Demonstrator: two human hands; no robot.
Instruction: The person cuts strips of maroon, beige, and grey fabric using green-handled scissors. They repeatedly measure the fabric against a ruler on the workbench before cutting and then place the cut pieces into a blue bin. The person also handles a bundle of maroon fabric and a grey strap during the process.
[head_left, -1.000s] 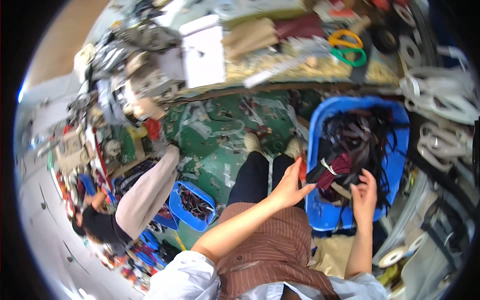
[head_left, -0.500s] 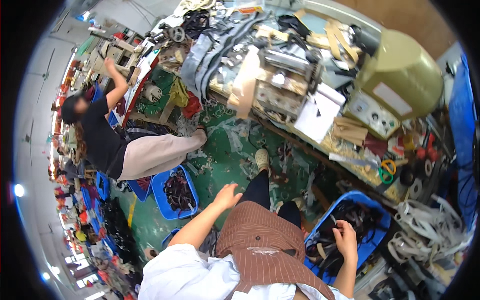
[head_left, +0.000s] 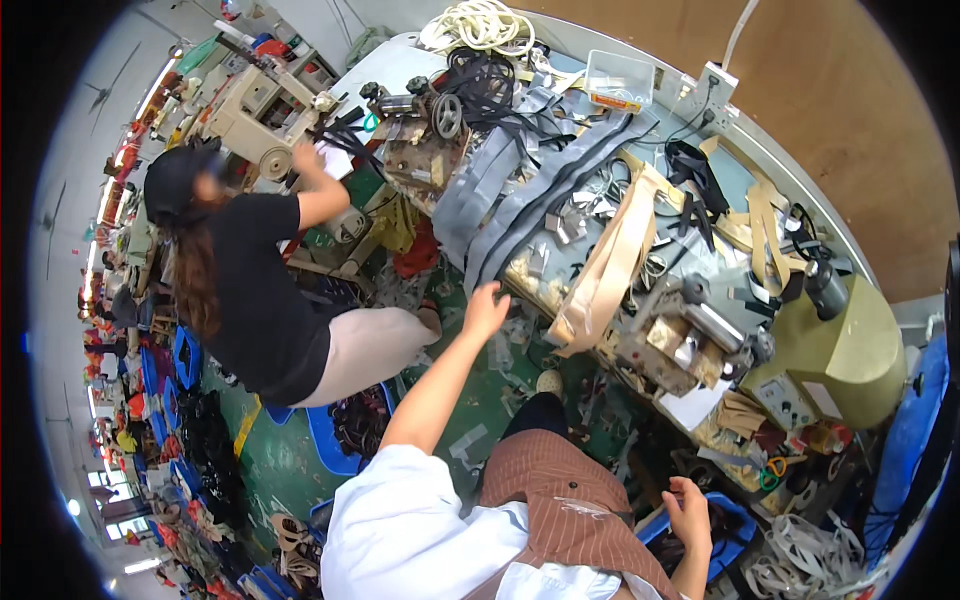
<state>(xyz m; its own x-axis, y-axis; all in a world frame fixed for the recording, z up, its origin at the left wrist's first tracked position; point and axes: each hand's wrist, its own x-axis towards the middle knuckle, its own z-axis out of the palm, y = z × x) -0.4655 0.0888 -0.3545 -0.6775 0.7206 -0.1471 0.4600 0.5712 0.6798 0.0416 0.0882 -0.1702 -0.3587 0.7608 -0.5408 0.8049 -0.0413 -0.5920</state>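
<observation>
My left hand (head_left: pixel 486 312) reaches forward over the floor, fingers stretched out and nothing in them. It is close to the workbench's front edge, where long grey straps (head_left: pixel 488 190) hang over. A bundle of folded beige strips (head_left: pixel 612 262) lies just right of those straps, also overhanging the edge. Low at my right side, my right hand (head_left: pixel 688 512) is held with loosely bent fingers apart; no object shows in it. Beneath and behind that hand stands a blue bin (head_left: pixel 655 527) with dark strips inside, partly hidden by my hand and apron.
A person in black (head_left: pixel 255 300) sits at a sewing machine (head_left: pixel 262 110) on the left, a blue tub (head_left: pixel 325 440) behind them. Metal machines (head_left: pixel 680 345) and an olive-green machine (head_left: pixel 835 360) stand along the bench. Scissors (head_left: pixel 771 472) lie at its right end; scraps litter the floor.
My view has turned and moved toward the bench. My left arm has stretched forward, closer to the grey straps. My right hand has stayed near the blue bin. The seated person has leaned toward the sewing machine.
</observation>
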